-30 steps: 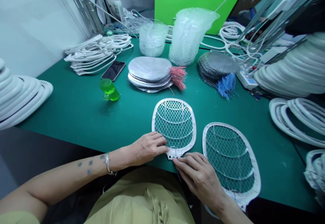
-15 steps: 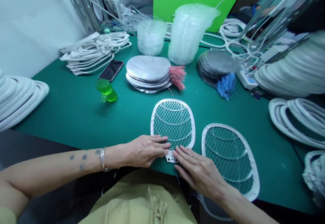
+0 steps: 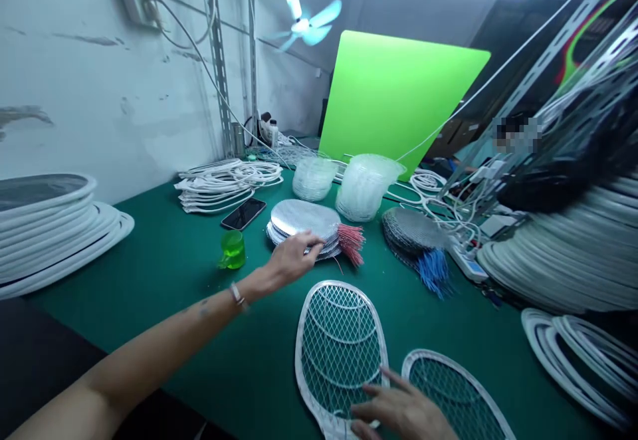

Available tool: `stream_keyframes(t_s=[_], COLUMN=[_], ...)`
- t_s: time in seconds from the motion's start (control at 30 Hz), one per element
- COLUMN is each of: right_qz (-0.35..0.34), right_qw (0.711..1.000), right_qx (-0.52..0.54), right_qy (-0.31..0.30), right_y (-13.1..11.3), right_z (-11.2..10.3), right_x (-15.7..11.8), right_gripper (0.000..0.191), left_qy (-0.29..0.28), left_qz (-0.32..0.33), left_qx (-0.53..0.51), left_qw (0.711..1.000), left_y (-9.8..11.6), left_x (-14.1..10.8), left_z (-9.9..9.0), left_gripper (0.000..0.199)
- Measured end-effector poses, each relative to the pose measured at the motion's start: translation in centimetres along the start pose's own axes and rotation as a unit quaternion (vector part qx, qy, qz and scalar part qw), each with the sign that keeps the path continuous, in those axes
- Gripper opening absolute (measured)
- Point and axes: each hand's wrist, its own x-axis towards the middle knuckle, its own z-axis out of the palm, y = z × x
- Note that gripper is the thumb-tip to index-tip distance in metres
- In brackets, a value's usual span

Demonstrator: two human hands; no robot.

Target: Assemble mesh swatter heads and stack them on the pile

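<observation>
Left hand [image 3: 293, 259]: fingers curled before the oval silver metal-mesh stack [image 3: 303, 217] with red wires [image 3: 351, 244]; grip cannot be determined. Right hand [image 3: 401, 410]: fingers spread over the white rounded diamond-meshed racket frame [image 3: 341, 341], flat on green tabletop [image 3: 239, 360].

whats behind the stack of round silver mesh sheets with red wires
Behind the silver mesh stack stand a short translucent, plastic-looking stack and, to its right, a taller one. The mesh stack covers the strip of green tabletop directly behind it, so anything low there cannot be seen.
</observation>
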Motion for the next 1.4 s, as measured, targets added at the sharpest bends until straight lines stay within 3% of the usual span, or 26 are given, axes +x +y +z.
stream_keyframes(t_s=[0.07,0.2,0.33,0.43,0.53,0.77,0.93,1.03,1.1,1.2,1.27,1.33,1.4], right_qz=[0.069,0.19,0.278,0.309,0.294,0.226,0.283,0.341,0.359,0.364,0.362,0.348,0.32], right_qw=[0.997,0.975,0.936,0.918,0.916,0.933,0.938,0.933,0.932,0.927,0.917,0.893,0.833], right_qx=[0.023,-0.11,-0.209,-0.248,-0.273,-0.279,-0.201,-0.118,-0.049,0.076,0.159,0.278,0.448], right_qy=[-0.027,0.042,0.046,0.003,-0.022,-0.017,-0.011,0.006,0.027,0.054,0.061,0.056,0.048], right_y=[0.3,3.2,8.0,10.7,11.8,12.1,12.5,13.0,13.2,12.7,11.6,10.0,7.9], right_z=[-3.7,-9.0,-9.6,-8.9,-8.4,-7.5,-8.5,-10.0,-10.8,-11.9,-12.8,-13.6,-13.6], right_x=[3.9,14.2,23.2,26.6,27.4,26.2,27.0,27.5,27.7,27.6,26.8,24.8,21.4], right_gripper=[0.011,0.019,0.023,0.025,0.029,0.026,0.028,0.028,0.029,0.037,0.055,0.081,0.092], left_qy=[0.002,-0.047,-0.079,-0.083,-0.084,-0.062,-0.018,0.049,0.126,0.221,0.254,0.278,0.297], left_qz=[-0.042,-0.113,-0.138,-0.136,-0.131,-0.119,-0.103,-0.075,0.008,0.117,0.118,0.125,0.201], left_qx=[0.036,0.058,0.063,0.067,0.068,0.061,0.053,0.054,0.086,0.137,0.143,0.142,0.14], left_qw=[0.998,0.991,0.985,0.985,0.986,0.989,0.993,0.994,0.988,0.958,0.949,0.942,0.923], left_y=[-1.0,-3.9,-6.0,-6.6,-6.9,-7.2,-7.2,-6.5,-6.0,-5.8,-5.8,-5.6,-4.9], left_x=[4.4,9.4,10.2,10.2,10.3,10.5,10.4,9.7,9.2,8.7,8.5,7.9,6.8], left_z=[-0.8,0.5,2.5,2.9,3.0,3.6,3.1,2.3,1.9,1.4,0.8,-0.2,-1.3], left_gripper=[0.047,0.058,0.063,0.064,0.064,0.064,0.061,0.067,0.069,0.041,0.033,0.038,0.038])
